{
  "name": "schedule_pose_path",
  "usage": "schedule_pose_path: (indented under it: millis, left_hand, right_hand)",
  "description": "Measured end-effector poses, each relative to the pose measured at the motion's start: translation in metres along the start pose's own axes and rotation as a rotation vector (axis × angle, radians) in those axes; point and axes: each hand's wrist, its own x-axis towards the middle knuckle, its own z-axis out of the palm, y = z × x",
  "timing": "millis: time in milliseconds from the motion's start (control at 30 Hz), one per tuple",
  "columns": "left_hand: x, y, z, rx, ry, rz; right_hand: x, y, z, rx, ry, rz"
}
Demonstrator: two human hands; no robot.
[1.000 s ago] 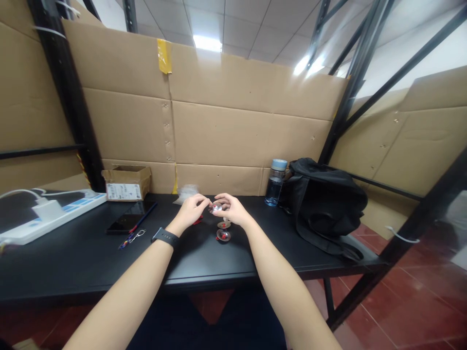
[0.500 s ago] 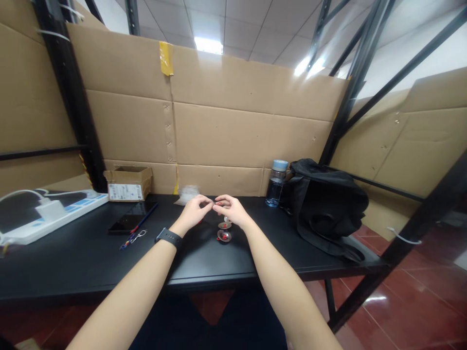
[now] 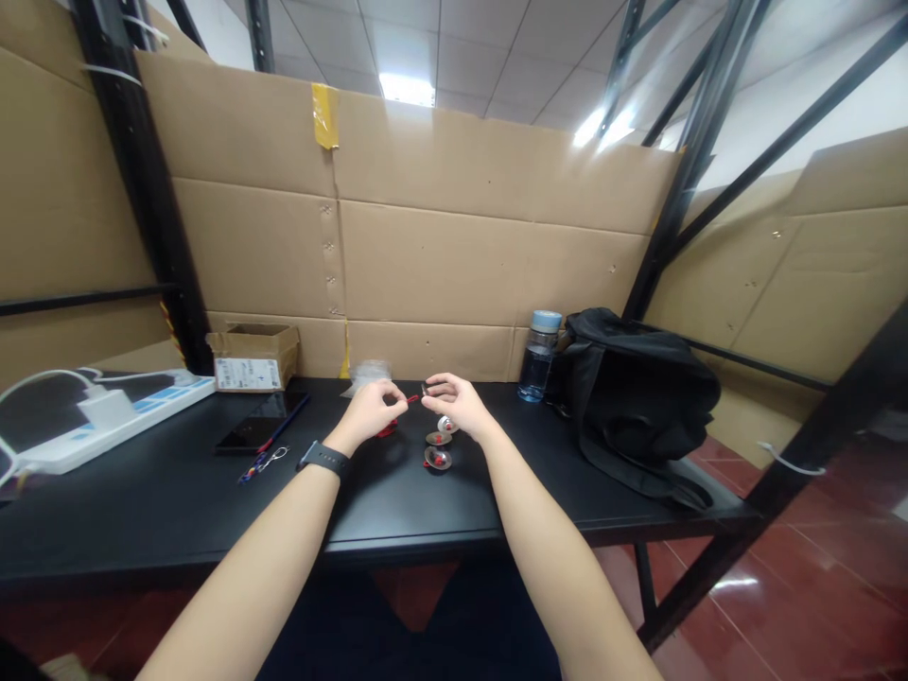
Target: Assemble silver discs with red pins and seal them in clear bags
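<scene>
Both my hands are raised a little above the black table (image 3: 177,501), close together at its middle. My left hand (image 3: 373,409), with a black watch on the wrist, is closed in a pinch on a small red piece (image 3: 412,399). My right hand (image 3: 454,402) pinches a small dark thing at its fingertips, just right of the red piece; what it is I cannot make out. Below my right hand lie three small round silvery pieces with red parts (image 3: 436,458). Another red piece (image 3: 387,430) lies on the table under my left hand.
A black phone (image 3: 248,430), a pen and a key ring (image 3: 261,462) lie to the left, a white power strip (image 3: 85,421) further left. A small cardboard box (image 3: 253,357) and a clear plastic bag (image 3: 367,374) stand at the back. A water bottle (image 3: 539,355) and black backpack (image 3: 638,397) sit right.
My hands let go of a round silvery piece that they held together a second ago. They now hold small parts pinched between them and have drawn slightly apart.
</scene>
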Motion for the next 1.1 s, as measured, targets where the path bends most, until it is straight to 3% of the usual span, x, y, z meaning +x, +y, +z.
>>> schedule_pose_path:
  millis: [100,200,367,567,1100]
  left_hand:
    - [0.0,-0.014,-0.011,0.172,-0.014,-0.033]
    - [-0.001,-0.027,-0.02,0.243,-0.116,-0.061]
    - [-0.002,-0.035,-0.026,0.252,-0.139,-0.069]
    - [-0.003,-0.037,-0.028,0.245,-0.181,-0.127]
    - [-0.003,-0.032,-0.021,0.187,-0.187,-0.104]
  right_hand:
    - [-0.001,-0.001,-0.024,-0.261,0.081,-0.06]
    - [-0.007,-0.004,-0.055,-0.619,0.0,0.051]
    - [-0.015,0.0,-0.088,-0.708,-0.063,0.267]
    - [-0.017,0.003,-0.094,-0.667,-0.165,0.362]
    - [-0.016,0.0,-0.085,-0.723,-0.159,0.331]
